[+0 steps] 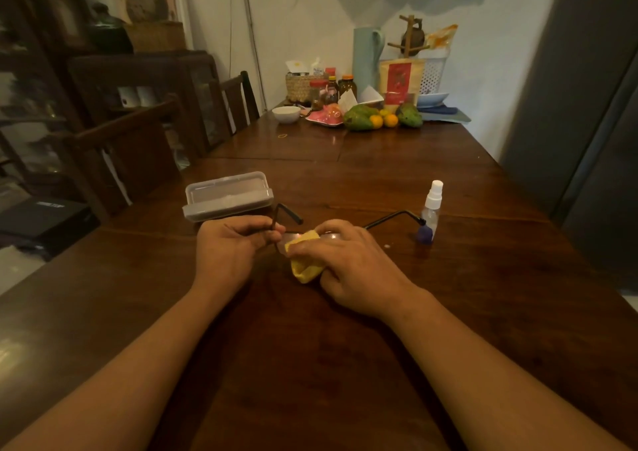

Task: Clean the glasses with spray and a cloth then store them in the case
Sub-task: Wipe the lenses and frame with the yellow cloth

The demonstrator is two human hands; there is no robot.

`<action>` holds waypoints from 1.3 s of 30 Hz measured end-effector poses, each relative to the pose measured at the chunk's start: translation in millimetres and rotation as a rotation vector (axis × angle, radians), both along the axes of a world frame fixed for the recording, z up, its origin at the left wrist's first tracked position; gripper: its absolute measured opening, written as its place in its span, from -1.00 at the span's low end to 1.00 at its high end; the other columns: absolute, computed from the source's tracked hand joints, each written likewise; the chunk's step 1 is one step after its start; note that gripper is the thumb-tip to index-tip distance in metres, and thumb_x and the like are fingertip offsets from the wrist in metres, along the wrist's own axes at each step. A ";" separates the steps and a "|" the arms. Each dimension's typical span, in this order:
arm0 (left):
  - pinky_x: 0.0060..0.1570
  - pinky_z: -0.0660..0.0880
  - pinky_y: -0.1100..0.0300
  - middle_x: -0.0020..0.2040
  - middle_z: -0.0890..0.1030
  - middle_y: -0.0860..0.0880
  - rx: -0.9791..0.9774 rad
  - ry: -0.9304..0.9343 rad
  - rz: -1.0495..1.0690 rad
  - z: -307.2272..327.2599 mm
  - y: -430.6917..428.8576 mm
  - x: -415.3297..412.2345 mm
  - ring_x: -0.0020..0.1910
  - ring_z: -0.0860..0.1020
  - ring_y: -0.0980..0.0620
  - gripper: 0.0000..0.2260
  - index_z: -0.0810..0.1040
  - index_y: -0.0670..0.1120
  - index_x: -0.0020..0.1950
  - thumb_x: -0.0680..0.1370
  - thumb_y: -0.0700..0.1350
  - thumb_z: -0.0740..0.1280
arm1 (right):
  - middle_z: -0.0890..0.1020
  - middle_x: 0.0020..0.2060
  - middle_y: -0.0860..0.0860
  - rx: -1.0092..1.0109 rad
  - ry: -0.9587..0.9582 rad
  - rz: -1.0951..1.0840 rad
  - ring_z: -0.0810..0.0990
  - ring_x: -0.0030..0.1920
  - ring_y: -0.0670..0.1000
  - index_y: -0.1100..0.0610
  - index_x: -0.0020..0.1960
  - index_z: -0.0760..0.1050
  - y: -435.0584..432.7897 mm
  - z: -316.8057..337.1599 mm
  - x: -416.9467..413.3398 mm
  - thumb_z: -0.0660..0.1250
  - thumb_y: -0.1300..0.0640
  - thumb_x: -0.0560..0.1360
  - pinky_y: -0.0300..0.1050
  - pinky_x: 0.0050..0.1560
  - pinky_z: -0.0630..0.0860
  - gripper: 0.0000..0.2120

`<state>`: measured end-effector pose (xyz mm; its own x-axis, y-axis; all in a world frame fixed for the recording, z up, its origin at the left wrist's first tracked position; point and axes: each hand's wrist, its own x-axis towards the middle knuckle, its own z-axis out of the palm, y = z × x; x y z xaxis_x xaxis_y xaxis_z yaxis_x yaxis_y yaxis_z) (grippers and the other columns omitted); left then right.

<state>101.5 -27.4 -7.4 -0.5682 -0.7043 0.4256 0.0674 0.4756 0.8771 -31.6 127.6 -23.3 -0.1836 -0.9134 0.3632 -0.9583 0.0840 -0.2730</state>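
The wiping step is in hand. The glasses (390,216) are held low over the table (310,364), just in front of the person, with both temples unfolded and pointing away. The left hand (228,247) has its grip clamped on the left end of the frame, near the hinge, with fingers and thumb curled round it to steady it. The right hand (348,260) has its grip closed on the yellow cloth (305,267), bunched and pressed against a lens near the middle of the frame. Which lens face it touches cannot be told, since the hand covers most of the front. The spray bottle (431,214) stands upright to the right, near the tip of the right temple, and no hand is on it. The clear case (228,196) lies just beyond the left hand, its lid apparently down. Judging from this, spraying is done and storing has not begun. The next move calls for finishing both lenses, setting the cloth aside, folding the temples, and opening the case to receive the glasses.
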 end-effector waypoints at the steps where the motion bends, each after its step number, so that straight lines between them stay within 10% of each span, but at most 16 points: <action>1: -0.07 0.61 0.24 -0.22 0.73 0.04 0.014 -0.004 -0.010 -0.5 -0.5 -0.2 -0.13 0.70 0.09 -0.82 0.69 -0.08 -0.17 0.43 -0.36 0.45 | 0.43 0.38 -0.05 0.017 -0.009 0.037 0.19 0.44 -0.02 -0.25 0.41 0.36 -1.2 -0.3 2.3 0.31 0.27 0.46 0.00 0.29 0.20 -0.36; 22: -0.12 0.54 0.42 -0.22 0.71 0.11 -0.040 -0.002 0.016 -3.2 0.0 -0.8 -0.15 0.67 0.23 -0.87 0.70 -0.18 -0.08 0.43 -0.36 0.44 | 0.57 0.25 -0.05 -0.069 0.086 -0.060 0.26 0.36 -0.03 -0.17 0.29 0.56 4.1 0.0 -6.2 0.39 0.18 0.47 0.08 0.25 0.27 -0.56; 39: -0.01 0.56 0.14 -0.18 0.73 0.11 -0.034 0.018 0.015 -4.7 -6.0 2.3 -0.07 0.68 0.11 -0.78 0.71 0.02 -0.19 0.45 -0.31 0.44 | 0.43 0.44 -0.17 0.065 0.399 0.023 0.26 0.44 0.09 -0.21 0.45 0.38 -1.7 8.7 4.3 0.28 0.10 0.56 0.13 0.27 0.26 -0.51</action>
<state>103.8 -33.5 -12.0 -0.5499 -0.6974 0.4597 0.0755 0.5066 0.8589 -27.3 125.9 -14.6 -0.0193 -0.9389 0.3436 -0.9898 0.0665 0.1263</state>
